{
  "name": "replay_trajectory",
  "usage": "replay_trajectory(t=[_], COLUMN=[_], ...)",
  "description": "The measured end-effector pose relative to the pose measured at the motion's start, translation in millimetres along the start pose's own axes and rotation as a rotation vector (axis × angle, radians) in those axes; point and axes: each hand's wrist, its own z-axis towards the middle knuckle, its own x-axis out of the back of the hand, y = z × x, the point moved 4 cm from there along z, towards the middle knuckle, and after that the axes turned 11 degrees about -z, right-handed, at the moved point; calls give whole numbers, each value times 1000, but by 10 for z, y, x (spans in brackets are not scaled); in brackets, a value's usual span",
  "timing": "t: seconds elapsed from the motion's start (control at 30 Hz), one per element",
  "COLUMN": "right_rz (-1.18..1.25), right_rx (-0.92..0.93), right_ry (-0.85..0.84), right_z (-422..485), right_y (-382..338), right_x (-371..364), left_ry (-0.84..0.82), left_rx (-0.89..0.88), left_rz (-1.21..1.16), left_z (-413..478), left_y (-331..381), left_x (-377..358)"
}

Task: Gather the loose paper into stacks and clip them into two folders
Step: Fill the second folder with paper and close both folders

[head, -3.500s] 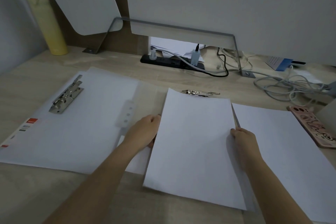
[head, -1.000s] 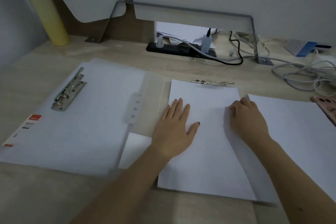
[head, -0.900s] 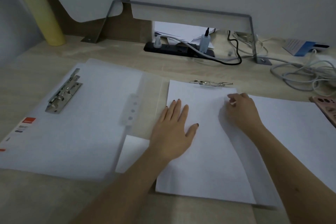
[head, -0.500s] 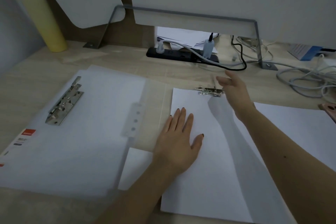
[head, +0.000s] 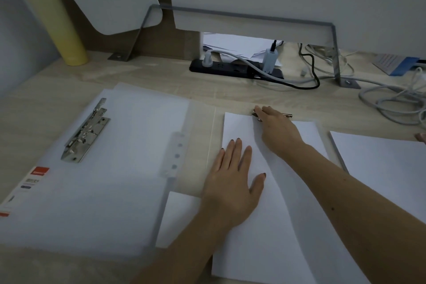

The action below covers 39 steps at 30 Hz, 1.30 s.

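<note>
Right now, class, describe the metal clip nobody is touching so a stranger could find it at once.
Find the white folder lying open on the left of the desk. Near its far left edge lies a silver lever clip. Unlike the other clip, under the right hand, it is uncovered.

A: Layout?
B: Open translucent plastic folder [head: 129, 168] lies left on the pale wooden desk [head: 46, 110], with the silver metal lever clip [head: 86, 131] on it. White paper stack [head: 265, 226] centre, small metal clip [head: 288, 116] at its far edge. Second white paper stack [head: 380, 168] right.
A: Behind?
B: Black power strip [head: 221, 67]. Yellow cylinder [head: 57, 25] far left.
</note>
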Motion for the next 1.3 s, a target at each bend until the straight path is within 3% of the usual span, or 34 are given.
replay_trajectory(t=[0.17,0.37,0.43,0.63,0.77,1.0,1.13,1.3], right_rz=[-71,-174,-140,87,237,237,279,251], right_rx=[19,7,-24,-67,-238,-556,-767,-896], right_ry=[-37,-88,-91,-128,-78,-16,12,-19], right_z=[3,-47,-7,-124,-522,-1474,-2010,-2356], right_y=[5,-73,-83,57,499,1627,2142,2515], right_x=[27,-52,-42,21,96,193,213,124], left_ry=[-28,34,-34,-9,-20,-139,-203,-275], left_rx=[-44,-57,-42,-37,-22,69,-149,-367], left_rz=[-117,-44,-105,-132,-89,15,-71,-77], left_z=[-28,-19,-29,-50,-35,-18,-69,-157], left_y=[30,53,64,34,29,262,958,1555], left_x=[38,80,80,89,114,44,-138,-366])
